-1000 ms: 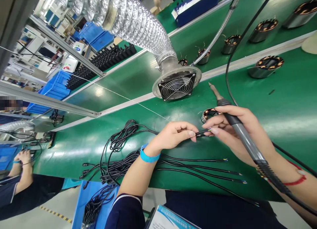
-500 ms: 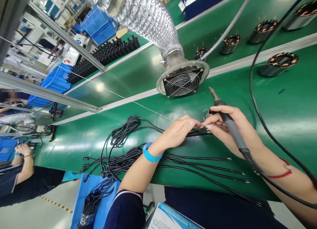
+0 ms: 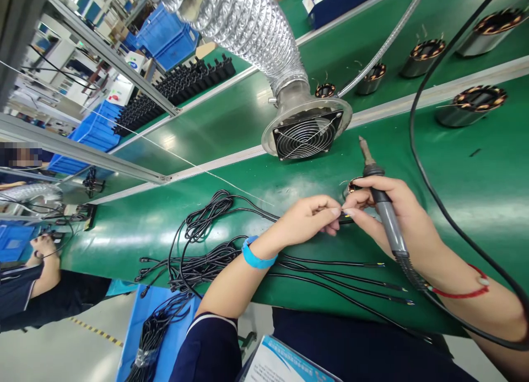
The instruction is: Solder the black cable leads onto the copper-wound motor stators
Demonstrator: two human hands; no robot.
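Observation:
My right hand point(image 3: 397, 211) is wrapped round a soldering iron point(image 3: 390, 222), its bare tip pointing up and away from me. The thumb and fingertips of that hand also meet those of my left hand point(image 3: 312, 219) in a pinch. Between them is a thin wire end point(image 3: 347, 215) with a bit of yellow, mostly hidden by fingers. A small copper-wound stator point(image 3: 352, 188) stands just behind my right fingers, partly covered. Black cables point(image 3: 209, 219) run from a coil on the left toward my left hand. More cables point(image 3: 330, 272) with stripped coloured ends lie nearer me.
A fume extractor with a fan grille point(image 3: 308, 136) hangs ahead on a foil duct point(image 3: 252, 35). Several stators point(image 3: 471, 109) stand at the right. A thin strand point(image 3: 231, 182) hangs across the bench. A blue bin point(image 3: 165, 338) holds bundled cables. Another person's hands point(image 3: 45, 244) show far left.
My left fingers have curled and turned, thumb now meeting the right fingertips. The soldering iron has tilted more upright, its tip shifting right. The view has moved slightly.

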